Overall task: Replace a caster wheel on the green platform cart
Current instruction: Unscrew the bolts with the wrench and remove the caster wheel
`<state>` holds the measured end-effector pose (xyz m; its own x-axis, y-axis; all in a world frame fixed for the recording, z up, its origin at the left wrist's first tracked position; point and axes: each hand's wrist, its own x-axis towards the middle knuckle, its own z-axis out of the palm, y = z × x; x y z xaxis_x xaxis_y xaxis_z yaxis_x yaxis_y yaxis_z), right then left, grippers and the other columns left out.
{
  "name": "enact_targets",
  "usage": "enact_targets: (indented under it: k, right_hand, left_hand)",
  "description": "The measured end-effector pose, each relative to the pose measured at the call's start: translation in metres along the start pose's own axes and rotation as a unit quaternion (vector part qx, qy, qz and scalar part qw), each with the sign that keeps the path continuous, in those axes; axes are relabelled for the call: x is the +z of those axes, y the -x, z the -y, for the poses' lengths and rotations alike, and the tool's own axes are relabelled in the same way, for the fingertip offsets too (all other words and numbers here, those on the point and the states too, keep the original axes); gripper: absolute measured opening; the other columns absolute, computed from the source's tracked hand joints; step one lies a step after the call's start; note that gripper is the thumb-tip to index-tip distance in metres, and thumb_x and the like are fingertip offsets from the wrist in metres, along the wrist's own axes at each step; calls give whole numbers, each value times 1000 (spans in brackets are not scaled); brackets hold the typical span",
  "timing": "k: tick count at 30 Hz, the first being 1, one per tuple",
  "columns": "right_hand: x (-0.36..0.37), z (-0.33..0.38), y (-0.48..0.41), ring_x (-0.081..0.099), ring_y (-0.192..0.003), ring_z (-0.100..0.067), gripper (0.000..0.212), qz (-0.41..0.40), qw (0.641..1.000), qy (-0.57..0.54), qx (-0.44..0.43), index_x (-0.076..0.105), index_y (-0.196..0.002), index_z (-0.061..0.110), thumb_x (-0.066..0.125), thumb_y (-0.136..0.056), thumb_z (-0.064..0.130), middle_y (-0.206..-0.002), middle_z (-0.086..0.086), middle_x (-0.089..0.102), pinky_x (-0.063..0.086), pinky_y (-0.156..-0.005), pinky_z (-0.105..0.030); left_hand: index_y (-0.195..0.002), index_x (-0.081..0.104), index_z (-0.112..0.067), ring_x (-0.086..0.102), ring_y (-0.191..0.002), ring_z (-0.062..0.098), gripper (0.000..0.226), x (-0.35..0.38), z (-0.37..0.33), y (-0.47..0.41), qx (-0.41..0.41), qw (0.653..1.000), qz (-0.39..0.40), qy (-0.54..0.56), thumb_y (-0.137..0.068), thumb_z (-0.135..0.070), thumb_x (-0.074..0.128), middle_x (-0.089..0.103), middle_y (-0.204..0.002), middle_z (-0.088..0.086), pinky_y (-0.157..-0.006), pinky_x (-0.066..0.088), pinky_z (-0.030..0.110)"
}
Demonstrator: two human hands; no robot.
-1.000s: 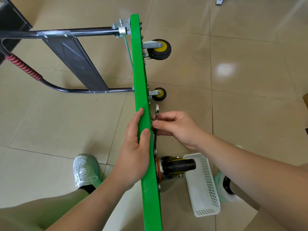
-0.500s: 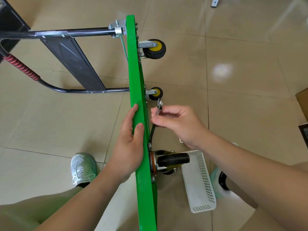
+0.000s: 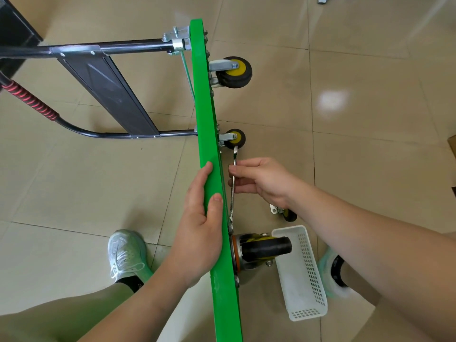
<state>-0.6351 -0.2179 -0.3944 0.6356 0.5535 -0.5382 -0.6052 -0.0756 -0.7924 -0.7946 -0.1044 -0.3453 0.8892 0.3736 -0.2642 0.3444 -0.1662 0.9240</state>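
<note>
The green platform cart [image 3: 209, 134] stands tipped on its long side on the tiled floor, underside facing right. Its folded black handle [image 3: 103, 49] reaches left from the far end.

The left hand [image 3: 202, 225] grasps the cart's upper edge near the near end, fingers over the top and thumb along the rim. The right hand [image 3: 264, 183] pinches the shank of a wrench [image 3: 233, 191] between thumb and fingertips. The wrench runs just beside the underside, its lower end at a fastener by the mounting plate of a large black caster [image 3: 265, 248] fixed at the near end.

Two smaller yellow-hubbed casters sit at the far end, one high [image 3: 234, 71] and one low [image 3: 234, 138].

A loose caster [image 3: 286, 213] lies on the floor, partly hidden behind the right wrist. A white perforated basket [image 3: 306, 287] lies just beside the large caster. A white sneaker [image 3: 127, 253] stands left of the cart.
</note>
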Motion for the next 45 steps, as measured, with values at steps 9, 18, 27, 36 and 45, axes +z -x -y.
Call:
enact_targets:
  k: [9,18,27,36,45]
  right_hand:
    - [11,-11,0,67,-100,-31,31,16,999,21,35,67,-121,-6,68,-93,7,-120,-27,69,60,-91,-41]
    - [11,-8,35,75,-95,-16,13,33,997,27,-60,83,-88,21,78,-80,12,-99,-4,79,61,-81,-30]
    - [14,-10,72,74,-96,-9,30,56,979,83,-178,82,-92,26,79,-81,-1,-100,1,79,56,-86,-20]
    - [2,47,58,76,-83,-21,19,-8,982,-16,-190,76,-99,12,77,-80,9,-87,-3,78,62,-75,-33]
    - [7,41,32,73,-74,-19,5,18,996,-7,-92,76,-93,6,73,-90,7,-78,-5,75,62,-70,-33]
  left_hand:
    - [-156,29,-47,58,-108,-18,54,1,-1,-1,5,1000,-7,20,-112,-18,40,43,-157,-13,-93,49,8]
    - [-157,29,-48,37,-136,-21,54,1,3,-1,5,1000,-14,4,-112,-23,40,37,-160,-20,-102,28,-5]
    - [-161,29,-41,39,-144,-5,53,3,-2,2,6,1000,-25,10,-113,-22,38,38,-161,-17,-121,30,17]
    - [-158,29,-49,38,-133,-22,51,1,0,1,3,1000,-14,11,-113,-26,38,38,-158,-25,-104,30,-2]
    - [-160,28,-47,37,-142,-11,53,2,0,0,3,1000,-12,8,-112,-25,39,37,-160,-23,-117,28,12]
